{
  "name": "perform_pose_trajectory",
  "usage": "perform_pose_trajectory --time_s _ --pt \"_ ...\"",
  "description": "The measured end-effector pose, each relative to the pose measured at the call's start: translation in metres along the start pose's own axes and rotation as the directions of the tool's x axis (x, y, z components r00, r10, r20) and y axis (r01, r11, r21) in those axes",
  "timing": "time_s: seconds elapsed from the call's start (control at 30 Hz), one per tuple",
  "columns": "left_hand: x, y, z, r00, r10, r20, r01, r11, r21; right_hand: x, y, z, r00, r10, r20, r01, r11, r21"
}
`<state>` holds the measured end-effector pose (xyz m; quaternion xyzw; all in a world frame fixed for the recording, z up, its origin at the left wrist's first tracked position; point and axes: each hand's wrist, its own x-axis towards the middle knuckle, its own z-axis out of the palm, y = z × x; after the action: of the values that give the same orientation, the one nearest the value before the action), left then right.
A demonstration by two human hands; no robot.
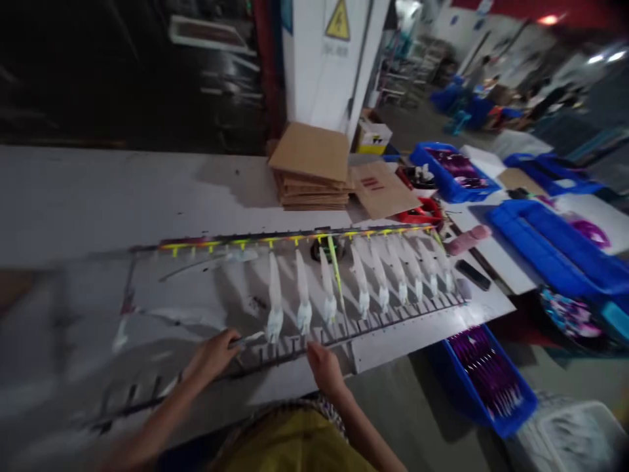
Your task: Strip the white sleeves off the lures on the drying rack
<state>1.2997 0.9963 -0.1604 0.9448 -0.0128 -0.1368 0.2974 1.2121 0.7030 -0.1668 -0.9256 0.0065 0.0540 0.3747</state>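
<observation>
Clamps a slim grey-white implement (254,337) in the left hand (212,354), curls the right hand (325,368), with hold unclear, near white tapered pieces (303,314) spaced along a dark slender frame (275,235), likely against touching.

Item (249,339) in L hand (216,354) too blurry to ID; white basket (541,431) cut off btm.

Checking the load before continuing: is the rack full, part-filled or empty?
Part-filled: white pieces line the right side of the rack, while near-left prongs look bare.
</observation>
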Motion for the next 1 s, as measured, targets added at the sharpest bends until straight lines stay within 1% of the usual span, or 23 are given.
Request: perform_pose_trajectory --time_s 0.03,0.1,0.17,0.23,0.3,0.37,0.43,0.47,0.5,0.57,0.6,0.63,0.67,0.7,0.73,0.77,0.8,0.83,0.87,0.9,0.93,0.97,1.0 --pt "-0.009 -0.004 0.001 1.000 -0.026 -0.008 0.026 0.999 0.041 -0.007 0.004 0.006 1.000 -0.003 0.005 0.002 0.998 0.070" --pt "-0.019 0.002 0.009 0.998 -0.032 -0.055 0.037 0.994 0.102 -0.020 0.007 0.019 0.999 0.008 0.051 -0.017 0.984 0.179" --pt "-0.023 0.018 0.017 0.995 0.046 -0.087 -0.033 0.988 0.149 -0.026 0.002 0.030 0.996 0.039 0.082 -0.056 0.974 0.221" --pt "-0.029 0.034 0.022 0.982 0.152 -0.116 -0.132 0.978 0.163 -0.023 -0.014 0.037 0.997 0.041 0.062 -0.052 0.981 0.189" --pt "-0.038 0.044 0.025 0.958 0.256 -0.127 -0.238 0.961 0.140 -0.012 -0.037 0.041 0.999 -0.034 0.037 0.030 0.994 0.110" --pt "-0.048 0.047 0.026 0.936 0.333 -0.109 -0.324 0.941 0.092 0.001 -0.060 0.043 0.985 -0.147 0.094 0.146 0.989 0.018" --pt "-0.057 0.043 0.024 0.925 0.365 -0.106 -0.363 0.931 0.039 0.013 -0.077 0.045 0.960 -0.200 0.197 0.212 0.976 -0.043" --pt "-0.060 0.039 0.022 0.925 0.354 -0.135 -0.356 0.934 0.010 0.017 -0.082 0.047 0.957 -0.193 0.214 0.207 0.977 -0.042" --pt "-0.063 0.034 0.019 0.928 0.325 -0.185 -0.336 0.941 -0.031 0.021 -0.084 0.048 0.968 -0.168 0.189 0.173 0.985 -0.012" --pt "-0.066 0.024 0.011 0.933 0.199 -0.299 -0.260 0.948 -0.183 0.025 -0.081 0.051 0.997 -0.049 0.061 0.039 0.988 0.146" --pt "-0.067 0.019 0.005 0.941 0.096 -0.325 -0.203 0.927 -0.314 0.026 -0.079 0.051 1.000 0.026 -0.013 -0.022 0.968 0.251" --pt "-0.067 0.016 -0.001 0.954 -0.020 -0.298 -0.132 0.867 -0.481 0.027 -0.078 0.049 0.993 0.092 -0.080 -0.059 0.936 0.347" --pt "-0.066 0.014 -0.007 0.969 -0.126 -0.212 -0.046 0.752 -0.658 0.027 -0.078 0.047 0.981 0.135 -0.137 -0.066 0.906 0.419" --pt "-0.063 0.014 -0.014 0.976 -0.200 -0.087 0.048 0.586 -0.809 0.028 -0.082 0.043 0.971 0.151 -0.183 -0.052 0.887 0.458" --pt "-0.059 0.015 -0.021 0.973 -0.226 0.045 0.134 0.395 -0.909 0.029 -0.088 0.039 0.966 0.134 -0.222 -0.016 0.886 0.464" --pt "-0.053 0.017 -0.027 0.966 -0.211 0.151 0.196 0.212 -0.958 0.029 -0.097 0.036 0.966 0.083 -0.244 0.033 0.899 0.436" --pt "-0.045 0.020 -0.033 0.960 -0.180 0.214 0.229 0.065 -0.971 0.030 -0.107 0.033 0.971 0.004 -0.238 0.089 0.920 0.382" --pt "-0.036 0.023 -0.040 0.957 -0.155 0.243 0.241 -0.034 -0.970 0.029 -0.117 0.032 0.975 -0.097 -0.199 0.157 0.937 0.313" --pt "-0.026 0.025 -0.046 0.956 -0.154 0.251 0.239 -0.093 -0.967 0.028 -0.126 0.035 0.968 -0.210 -0.134 0.238 0.941 0.241" --pt "-0.017 0.026 -0.051 0.952 -0.172 0.252 0.232 -0.126 -0.964 0.027 -0.133 0.040 0.949 -0.309 -0.061 0.315 0.931 0.184" --pt "-0.007 0.025 -0.057 0.946 -0.214 0.243 0.217 -0.140 -0.966 0.026 -0.137 0.048 0.931 -0.366 -0.006 0.362 0.919 0.153" --pt "0.001 0.022 -0.062 0.938 -0.269 0.218 0.185 -0.142 -0.972 0.024 -0.138 0.059 0.929 -0.369 0.009 0.364 0.921 0.135" --pt "0.007 0.018 -0.066 0.928 -0.327 0.177 0.140 -0.135 -0.981 0.024 -0.135 0.071 0.949 -0.314 -0.004 0.312 0.943 0.118"
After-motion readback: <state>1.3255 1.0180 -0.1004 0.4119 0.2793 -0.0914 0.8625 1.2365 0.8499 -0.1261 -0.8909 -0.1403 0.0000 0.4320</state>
